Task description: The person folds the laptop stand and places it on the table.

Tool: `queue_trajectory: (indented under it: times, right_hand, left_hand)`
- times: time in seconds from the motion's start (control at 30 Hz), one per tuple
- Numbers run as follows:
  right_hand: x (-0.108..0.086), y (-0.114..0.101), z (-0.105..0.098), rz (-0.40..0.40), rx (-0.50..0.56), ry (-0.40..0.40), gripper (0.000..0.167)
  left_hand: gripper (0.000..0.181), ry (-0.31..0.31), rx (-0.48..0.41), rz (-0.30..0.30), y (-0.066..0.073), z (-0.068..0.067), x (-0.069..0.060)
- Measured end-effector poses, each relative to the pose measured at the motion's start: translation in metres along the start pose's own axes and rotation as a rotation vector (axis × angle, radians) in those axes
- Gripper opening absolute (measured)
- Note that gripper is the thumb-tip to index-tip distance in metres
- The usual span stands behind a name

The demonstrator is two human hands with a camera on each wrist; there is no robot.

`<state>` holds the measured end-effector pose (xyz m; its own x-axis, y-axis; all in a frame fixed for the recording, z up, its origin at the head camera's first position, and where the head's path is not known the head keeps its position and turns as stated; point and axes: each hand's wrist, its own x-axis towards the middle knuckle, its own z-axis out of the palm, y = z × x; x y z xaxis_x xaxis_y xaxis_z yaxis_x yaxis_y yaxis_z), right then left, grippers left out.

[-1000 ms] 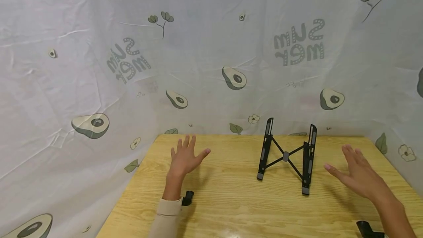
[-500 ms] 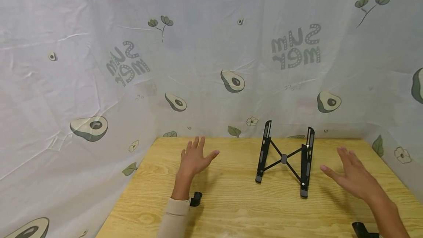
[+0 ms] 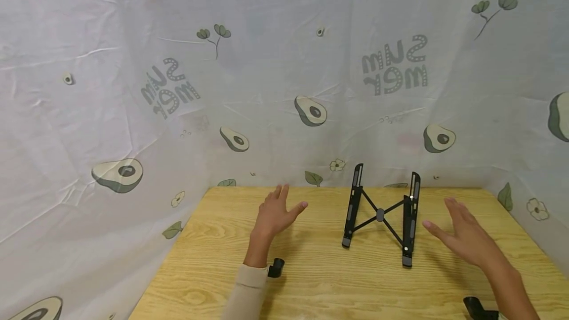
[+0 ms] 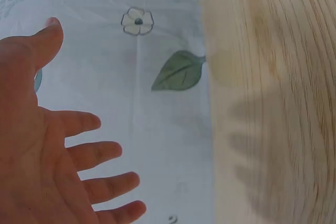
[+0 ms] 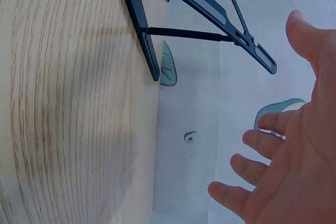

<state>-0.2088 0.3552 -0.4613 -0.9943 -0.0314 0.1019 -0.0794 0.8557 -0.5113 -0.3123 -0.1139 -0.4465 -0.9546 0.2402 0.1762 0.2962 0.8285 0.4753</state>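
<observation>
A black folding stand (image 3: 380, 215) with crossed struts stands unfolded on the wooden table, right of centre in the head view. To its left, apart from it, the left hand (image 3: 274, 215) is held over the table with fingers spread and thumb out, holding nothing. The right hand (image 3: 467, 238) hovers close to the stand's right side, thumb toward it, also holding nothing. In the left wrist view the left hand (image 4: 58, 166) shows its palm and extended fingers. The right wrist view has the stand (image 5: 210, 11) at the top and the right hand (image 5: 299, 156) below and beside it, not touching.
The wooden table (image 3: 213, 280) reaches back to a pale curtain (image 3: 266, 73) printed with avocados, leaves and flowers, which also runs along the left and right sides. A black device (image 3: 276, 267) is at the left wrist, another (image 3: 479, 308) at the right.
The left hand has moved right, closer to the stand. The right hand has shifted slightly left toward it. The head view has tilted and turned a little; the stand stays in place on the table.
</observation>
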Motion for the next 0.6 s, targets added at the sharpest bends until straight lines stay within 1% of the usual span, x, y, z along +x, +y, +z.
queue_trajectory:
  times: [0.13,0.27,0.43,0.6]
  right_hand:
    - [0.003,-0.001,0.003,0.003,0.020,0.004,0.104]
    - [0.006,-0.001,0.006,-0.002,0.032,0.006,0.102]
    - [0.008,-0.001,0.008,-0.007,0.049,0.001,0.101]
    - [0.009,-0.004,0.007,-0.013,0.059,0.006,0.100]
  left_hand:
    - [0.089,-0.012,-0.054,0.019,0.007,0.009,0.006]
    - [0.089,-0.038,-0.101,0.033,0.012,0.021,0.011]
    - [0.090,-0.076,-0.127,0.047,0.023,0.032,0.016]
    - [0.090,-0.090,-0.138,0.061,0.034,0.038,0.020]
